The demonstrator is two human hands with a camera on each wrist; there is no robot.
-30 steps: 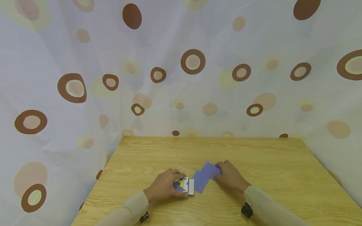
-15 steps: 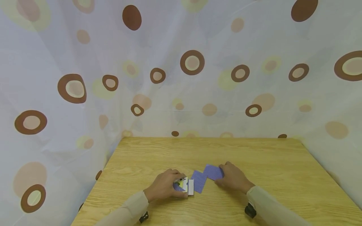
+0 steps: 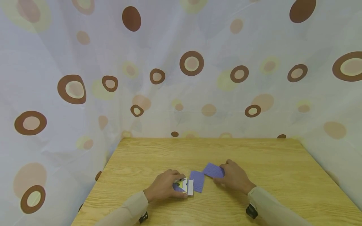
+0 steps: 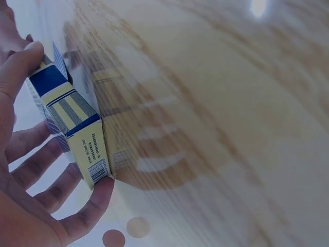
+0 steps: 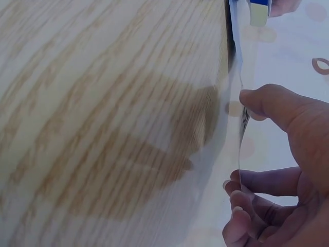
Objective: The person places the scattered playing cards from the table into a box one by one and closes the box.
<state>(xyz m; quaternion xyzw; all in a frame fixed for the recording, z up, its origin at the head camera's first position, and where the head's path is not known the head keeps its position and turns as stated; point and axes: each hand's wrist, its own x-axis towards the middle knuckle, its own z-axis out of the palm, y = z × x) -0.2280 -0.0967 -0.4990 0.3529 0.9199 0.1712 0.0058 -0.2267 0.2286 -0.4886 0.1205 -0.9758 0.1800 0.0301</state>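
Observation:
My left hand (image 3: 165, 185) grips a small playing-card box (image 4: 77, 113) lying on the table, with thumb and fingers on opposite sides. A yellow label and a white flap (image 3: 190, 187) show at its right end. Just beside the flap lies a blue-backed playing card (image 3: 198, 181). My right hand (image 3: 234, 176) pinches another blue-backed playing card (image 3: 213, 170) by its right end, between thumb and fingers. That card's left corner meets the lying card's upper right corner in the head view. From the right wrist it appears nearly edge-on.
The wood-grain table (image 3: 158, 150) has a glossy surface that reflects the hands and box. A white sheet with brown and beige dots (image 3: 192, 94) hangs behind and to both sides. Dark wrist straps (image 3: 251, 211) sit below the sleeves.
My right hand has moved right, sliding its card off the other one and tilting it. The lying card has turned and shifted slightly left. My left hand and the box have stayed put.

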